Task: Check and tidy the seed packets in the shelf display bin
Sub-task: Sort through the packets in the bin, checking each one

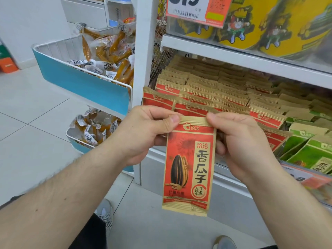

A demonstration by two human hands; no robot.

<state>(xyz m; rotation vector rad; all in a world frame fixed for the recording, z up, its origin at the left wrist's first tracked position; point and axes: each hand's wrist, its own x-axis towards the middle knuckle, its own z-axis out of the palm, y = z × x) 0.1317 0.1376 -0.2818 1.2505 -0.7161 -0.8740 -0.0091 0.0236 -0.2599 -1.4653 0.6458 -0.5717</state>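
Observation:
A red and tan sunflower seed packet (188,166) hangs upright in front of the shelf, its printed front facing me. My left hand (143,133) pinches its top left corner between thumb and fingers. My right hand (240,141) pinches the top right corner, with fingers curled behind the packet. Behind the hands, the shelf display bin (222,174) holds rows of the same red seed packets (212,87) standing upright. Green seed packets (310,150) fill the bin's right part.
A white shelf post (143,51) stands left of the bin. Two blue-fronted wire baskets (80,81) of orange snack sticks hang to its left. Yellow tubs (269,24) and a price tag (188,8) sit on the shelf above. Grey tiled floor lies below, with my shoes.

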